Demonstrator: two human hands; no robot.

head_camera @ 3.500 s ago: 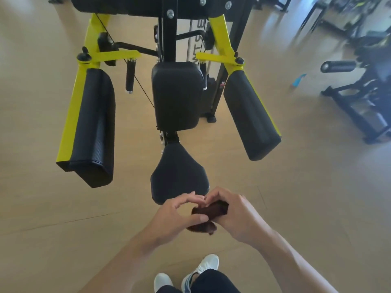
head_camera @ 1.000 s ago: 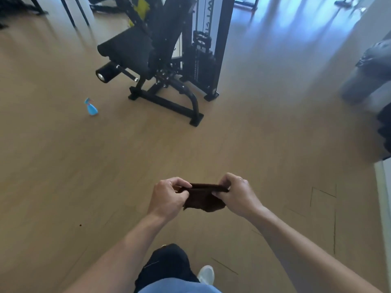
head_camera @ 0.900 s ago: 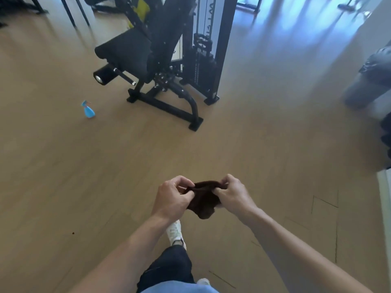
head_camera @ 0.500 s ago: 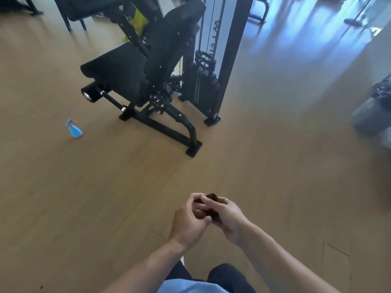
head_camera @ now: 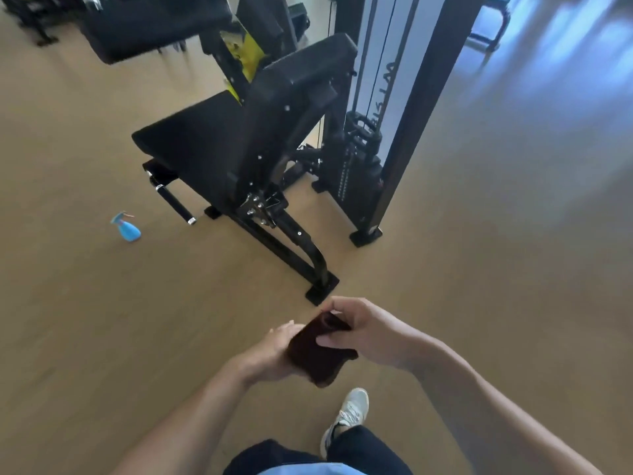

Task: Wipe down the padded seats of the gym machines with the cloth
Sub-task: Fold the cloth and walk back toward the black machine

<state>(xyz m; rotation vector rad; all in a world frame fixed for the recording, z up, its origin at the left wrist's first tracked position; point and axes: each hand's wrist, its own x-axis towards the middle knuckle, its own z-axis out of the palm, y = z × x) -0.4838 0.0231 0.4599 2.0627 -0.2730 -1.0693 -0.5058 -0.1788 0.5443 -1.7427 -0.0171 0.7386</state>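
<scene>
Both forearms reach forward at waist height, hands meeting over the floor. The left hand lies palm up beneath the cloth, fingers cupped around its underside; whether they clasp it or merely support it cannot be told. The right hand comes over from the other side, thumb pressed on top and fingers curled behind the upper edge, pinching the cloth. The cloth is dark brown, soft-looking and folded into a thick pad (its lower corner sags a little). Just ahead stands a gym machine of black metal tubing, with a flat, black padded seat and an upright padded backrest. A small blue plastic spray bottle stands on the smooth tan floor left of the machine.
</scene>
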